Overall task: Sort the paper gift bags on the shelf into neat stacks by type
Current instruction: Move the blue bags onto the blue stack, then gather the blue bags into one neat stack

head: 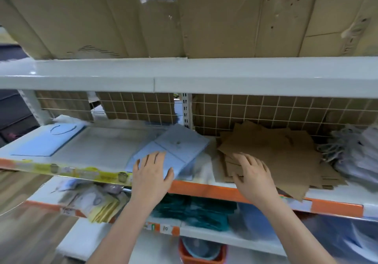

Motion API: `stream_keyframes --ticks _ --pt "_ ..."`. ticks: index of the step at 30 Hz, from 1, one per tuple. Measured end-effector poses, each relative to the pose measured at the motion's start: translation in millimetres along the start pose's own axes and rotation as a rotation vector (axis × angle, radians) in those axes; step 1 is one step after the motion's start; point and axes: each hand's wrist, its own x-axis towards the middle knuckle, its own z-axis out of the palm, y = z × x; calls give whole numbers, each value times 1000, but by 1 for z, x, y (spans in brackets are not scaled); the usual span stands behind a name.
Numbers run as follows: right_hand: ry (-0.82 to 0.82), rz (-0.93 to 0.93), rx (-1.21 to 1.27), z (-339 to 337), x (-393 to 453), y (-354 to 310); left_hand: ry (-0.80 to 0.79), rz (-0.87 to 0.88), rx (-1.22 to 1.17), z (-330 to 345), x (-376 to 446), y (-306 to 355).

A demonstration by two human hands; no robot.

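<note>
A skewed stack of pale blue gift bags (180,145) lies flat in the middle of the shelf (204,188). My left hand (152,171) rests palm down on its near corner, fingers spread. A messy pile of brown kraft bags (276,155) lies to the right. My right hand (253,173) lies on that pile's near left edge, fingers curled over the layers. At the shelf's far left sits another flat blue bag (47,141) with a cord handle. White bags with grey rope handles (353,153) are heaped at the far right.
A wire grid backed with cardboard (266,110) closes the rear of the shelf. The shelf above carries flattened cardboard (204,18). Below are patterned bags (98,202), teal bags (194,210) and an orange tub (202,251). A white sheet (106,145) lies between the blue bags.
</note>
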Motion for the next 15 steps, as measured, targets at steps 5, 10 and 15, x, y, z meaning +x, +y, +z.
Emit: stream_keyframes --ticks 5,10,15 --pt "-43 -38 -27 19 8 -52 38 -69 57 -16 -11 -62" --pt "-93 -86 0 46 31 -104 41 -162 64 -19 -11 -121" --pt "-137 -96 36 83 61 -152 53 -226 88 -13 -3 -180"
